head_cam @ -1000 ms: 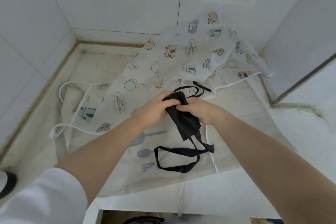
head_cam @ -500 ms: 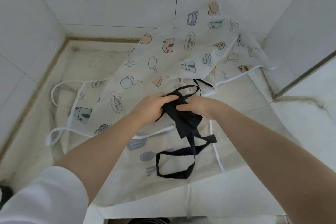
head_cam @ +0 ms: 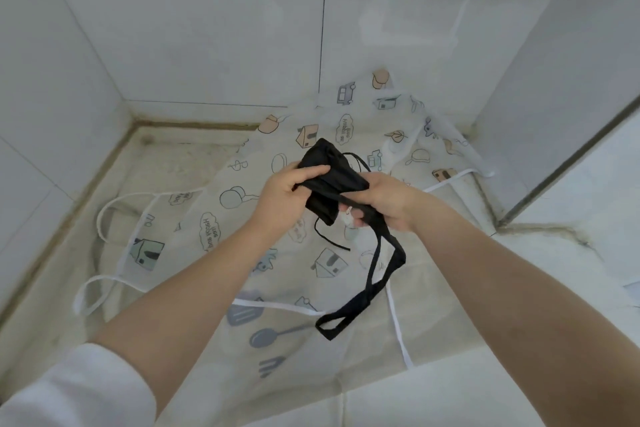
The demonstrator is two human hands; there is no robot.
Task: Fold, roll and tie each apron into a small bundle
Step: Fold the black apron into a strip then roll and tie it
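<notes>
A black apron rolled into a small bundle (head_cam: 329, 177) is held in the air between both hands. My left hand (head_cam: 287, 194) grips its left end, thumb on top. My right hand (head_cam: 384, 201) grips the right end and a black strap (head_cam: 377, 274) that hangs down in a long loop toward the counter. A thinner black tie dangles under the bundle. Beneath lies a white apron (head_cam: 311, 253) printed with houses, leaves and kitchen tools, spread flat, its white straps (head_cam: 104, 218) looping to the left.
The counter (head_cam: 69, 270) is a stained pale surface in a corner of white tiled walls (head_cam: 207, 38). A white panel with a metal edge (head_cam: 554, 166) stands at the right. A metal ledge runs along the top.
Both hands have lifted the black bundle higher and turned it more level. The strap loop has risen off the counter and hangs from my right hand. The camera tilted up.
</notes>
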